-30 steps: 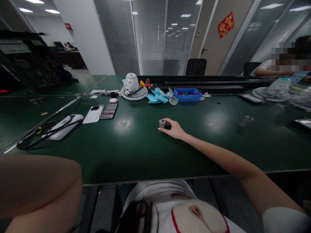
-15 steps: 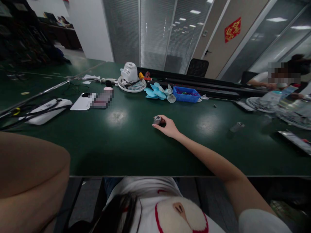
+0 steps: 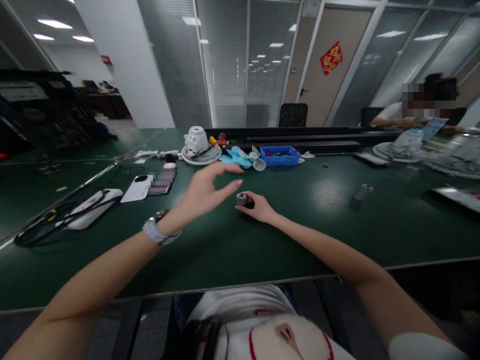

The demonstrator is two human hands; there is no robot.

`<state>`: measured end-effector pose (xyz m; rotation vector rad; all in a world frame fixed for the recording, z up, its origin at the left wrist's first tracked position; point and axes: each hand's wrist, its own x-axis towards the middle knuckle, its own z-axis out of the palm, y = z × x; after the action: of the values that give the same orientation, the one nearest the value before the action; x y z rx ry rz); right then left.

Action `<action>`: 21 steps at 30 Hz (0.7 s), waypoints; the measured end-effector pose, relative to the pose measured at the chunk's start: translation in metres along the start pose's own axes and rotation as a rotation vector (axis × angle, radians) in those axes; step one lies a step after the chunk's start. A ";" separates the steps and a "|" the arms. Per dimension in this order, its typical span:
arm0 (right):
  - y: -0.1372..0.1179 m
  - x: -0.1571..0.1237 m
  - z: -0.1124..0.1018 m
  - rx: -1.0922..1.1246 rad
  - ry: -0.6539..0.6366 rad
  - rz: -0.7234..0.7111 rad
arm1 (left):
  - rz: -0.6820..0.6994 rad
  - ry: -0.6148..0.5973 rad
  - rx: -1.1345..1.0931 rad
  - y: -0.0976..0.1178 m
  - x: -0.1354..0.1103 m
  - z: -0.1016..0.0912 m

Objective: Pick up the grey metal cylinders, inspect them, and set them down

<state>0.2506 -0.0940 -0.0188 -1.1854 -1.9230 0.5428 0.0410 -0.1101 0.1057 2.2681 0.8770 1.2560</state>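
Observation:
My right hand (image 3: 262,209) is closed on a small grey metal cylinder (image 3: 241,200) that stands upright at the middle of the green table, thumb and fingers around its sides. The cylinder's top face shows, with a dark spot at its centre. My left hand (image 3: 208,189), a watch on its wrist, hovers in the air to the left of the cylinder. Its thumb and fingers are apart, with nothing between them. A second grey cylinder (image 3: 363,192) of similar look stands on the table to the right, out of reach of both hands' fingers.
A white fan housing (image 3: 200,147), blue fan blades (image 3: 236,157) and a blue tray (image 3: 280,156) of small parts line the back. Phones (image 3: 137,188) and a white device with black cables (image 3: 95,207) lie left. Another person sits far right by fan parts (image 3: 401,150).
My left hand has come up from the lower left and reached over the table towards the cylinder. My right hand still holds the cylinder; the camera view has tilted.

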 end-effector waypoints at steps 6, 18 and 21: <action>-0.001 0.001 0.000 -0.024 0.006 -0.008 | 0.050 -0.316 0.306 -0.032 0.013 0.031; -0.001 0.000 0.000 -0.069 0.013 -0.002 | 0.054 -0.307 0.297 -0.050 0.010 0.060; -0.002 0.000 0.000 -0.063 0.016 -0.014 | 0.062 -0.201 0.310 -0.056 0.003 0.067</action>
<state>0.2498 -0.0954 -0.0172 -1.2115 -1.9464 0.4667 0.0813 -0.0706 0.0389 2.6266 0.9894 0.9470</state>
